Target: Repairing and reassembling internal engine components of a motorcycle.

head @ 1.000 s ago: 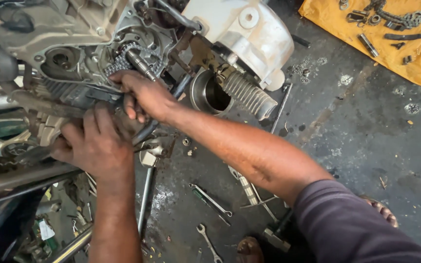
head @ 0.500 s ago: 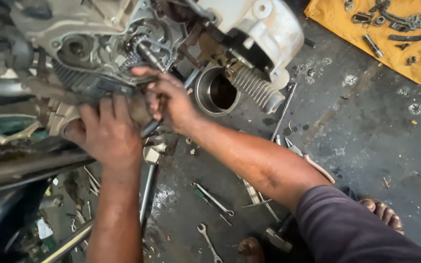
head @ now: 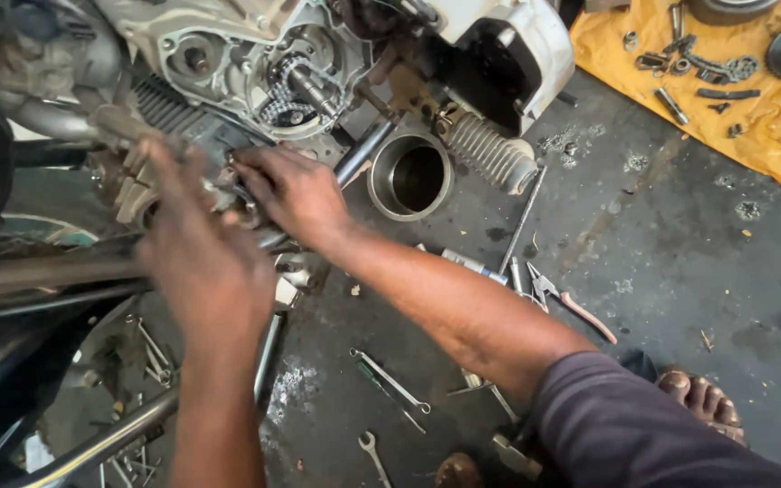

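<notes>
Finned engine cylinder (head: 193,126): grey metal, mounted low on the motorcycle engine (head: 255,54), at upper left, below the open crankcase with its exposed chain and sprocket (head: 293,89). Right hand (head: 293,192): laid against the cylinder's lower edge, fingers curled toward the metal; whether they clamp on a part cannot be told. Left hand (head: 193,248): motion-blurred, fingers spread apart, over the cylinder's left side, gripping nothing visible. Steel cylinder sleeve (head: 410,177): upright on the concrete floor (head: 662,262), just right of the right hand. Pliers (head: 564,298) with red handles: on the floor beside the right forearm. Spanners (head: 389,380): scattered below the forearm. Yellow cloth (head: 770,117): upper right, carrying small parts.
</notes>
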